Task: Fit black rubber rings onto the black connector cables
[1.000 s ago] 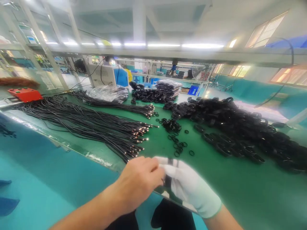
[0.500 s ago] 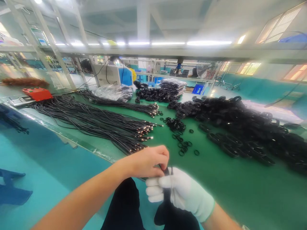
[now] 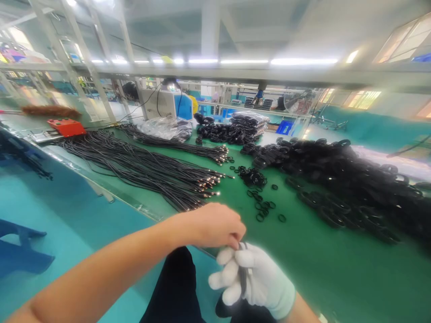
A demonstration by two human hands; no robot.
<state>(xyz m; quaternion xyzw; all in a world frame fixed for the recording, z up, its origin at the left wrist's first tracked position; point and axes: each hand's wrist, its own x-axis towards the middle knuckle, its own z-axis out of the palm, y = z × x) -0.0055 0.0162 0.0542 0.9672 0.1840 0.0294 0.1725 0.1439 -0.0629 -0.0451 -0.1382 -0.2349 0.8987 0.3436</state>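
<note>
My left hand, bare, reaches across to the upper end of a black cable bundle, its thumb and fingers pinched on the bundle's top. Wearing a white glove, my right hand holds the same bundle between thumb and curled fingers, just below the left. The two hands touch or nearly touch above my dark-clad legs. Long black cables with shiny metal ends lie on the green table. Small black rings are scattered beyond my hands.
A large heap of black coiled cables covers the right side of the table. A red device sits at the far left. Behind stand a white and blue machine and plastic bags. A blue stool is at lower left.
The view has shifted slightly left. My left fingers have closed in further over the bundle's top, and the gloved right fingers have spread and shifted around it.
</note>
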